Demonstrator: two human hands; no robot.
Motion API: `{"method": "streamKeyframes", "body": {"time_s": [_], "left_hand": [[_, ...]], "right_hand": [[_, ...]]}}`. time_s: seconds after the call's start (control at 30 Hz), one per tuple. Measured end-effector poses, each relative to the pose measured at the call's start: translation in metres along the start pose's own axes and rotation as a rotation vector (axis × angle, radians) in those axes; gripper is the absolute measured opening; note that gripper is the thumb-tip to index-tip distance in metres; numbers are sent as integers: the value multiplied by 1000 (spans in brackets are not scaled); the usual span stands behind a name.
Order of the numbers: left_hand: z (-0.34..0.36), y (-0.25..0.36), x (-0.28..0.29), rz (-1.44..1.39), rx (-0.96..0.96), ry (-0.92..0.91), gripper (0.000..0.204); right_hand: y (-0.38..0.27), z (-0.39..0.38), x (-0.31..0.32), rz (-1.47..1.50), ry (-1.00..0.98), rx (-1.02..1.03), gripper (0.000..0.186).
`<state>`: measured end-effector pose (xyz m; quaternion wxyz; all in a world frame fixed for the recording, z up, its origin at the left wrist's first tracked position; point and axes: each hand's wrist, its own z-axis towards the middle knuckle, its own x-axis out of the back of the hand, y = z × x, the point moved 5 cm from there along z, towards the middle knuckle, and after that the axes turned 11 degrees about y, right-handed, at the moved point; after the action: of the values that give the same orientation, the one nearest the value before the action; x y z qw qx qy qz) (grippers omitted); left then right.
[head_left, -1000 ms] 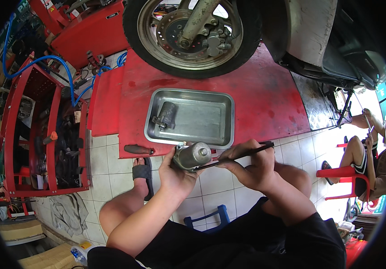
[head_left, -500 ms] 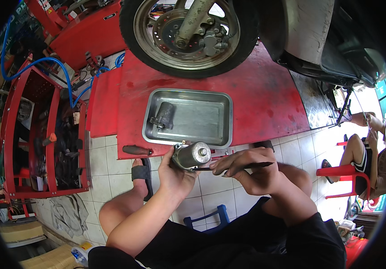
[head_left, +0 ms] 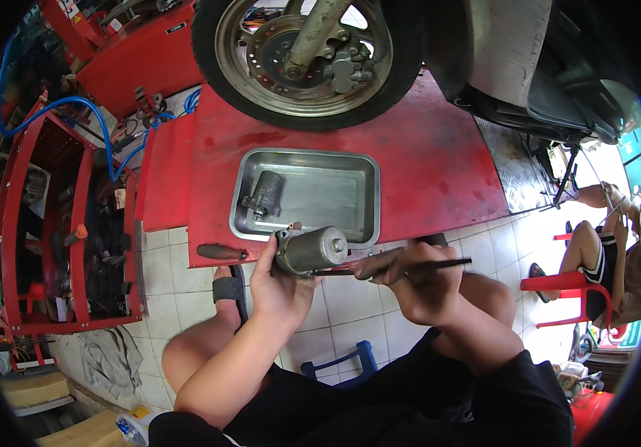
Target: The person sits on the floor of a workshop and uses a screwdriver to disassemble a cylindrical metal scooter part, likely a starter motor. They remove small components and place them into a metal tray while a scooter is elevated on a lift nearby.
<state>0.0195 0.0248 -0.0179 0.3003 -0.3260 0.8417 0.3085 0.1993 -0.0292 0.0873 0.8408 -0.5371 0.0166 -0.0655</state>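
My left hand point(head_left: 279, 290) is wrapped round the underside and left end of a silver cylindrical motor point(head_left: 313, 249), near the front rim of the metal tray point(head_left: 371, 216). A small copper-coloured terminal stands up on its top. In my right hand point(head_left: 428, 283) is a long, thin, dark rod-like tool point(head_left: 447, 263). Its shaft runs leftward to the lower side of the motor; the exact contact at the tip is hidden. The right fingers are blurred but closed round the tool. A smaller, dark cylindrical part point(head_left: 267, 192) lies inside the tray, at its left.
The tray rests on a red lift table point(head_left: 425, 171), with a dark-handled tool point(head_left: 221, 252) at its front edge. A motorcycle wheel point(head_left: 305, 67) stands behind. Red shelving point(head_left: 78, 223) is left, a blue stool point(head_left: 343, 361) below, and a seated person point(head_left: 596, 261) right.
My right hand has turned around the tool, its fingers now in another position. The tool's right end sits slightly higher. The whole view has shifted a little; the motor stays in my left hand.
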Motion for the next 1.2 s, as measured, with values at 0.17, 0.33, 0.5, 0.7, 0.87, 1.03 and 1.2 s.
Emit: {"method": "streamKeyframes", "body": {"time_s": [0.17, 0.33, 0.5, 0.7, 0.87, 1.03, 1.2], "left_hand": [[-8, -8, -8, -138, 137, -3, 54], [-17, 1, -20, -187, 204, -222, 51], [-22, 4, -22, -178, 213, -266, 51], [-25, 3, -27, -120, 199, -241, 50], [-31, 5, -25, -84, 178, -281, 52], [-27, 5, -21, -140, 236, -348, 52], [-28, 11, -19, -153, 200, -414, 55]], "right_hand": [[2, 18, 30, 379, 163, -117, 14], [30, 35, 53, -317, 219, -208, 20], [63, 27, 35, -816, -146, -75, 20], [127, 13, 28, -1159, -325, -357, 21], [154, 17, 21, -1286, -396, -412, 20], [163, 17, 22, -1311, -375, -322, 19], [160, 23, 4, -1398, -493, -333, 15]]}}
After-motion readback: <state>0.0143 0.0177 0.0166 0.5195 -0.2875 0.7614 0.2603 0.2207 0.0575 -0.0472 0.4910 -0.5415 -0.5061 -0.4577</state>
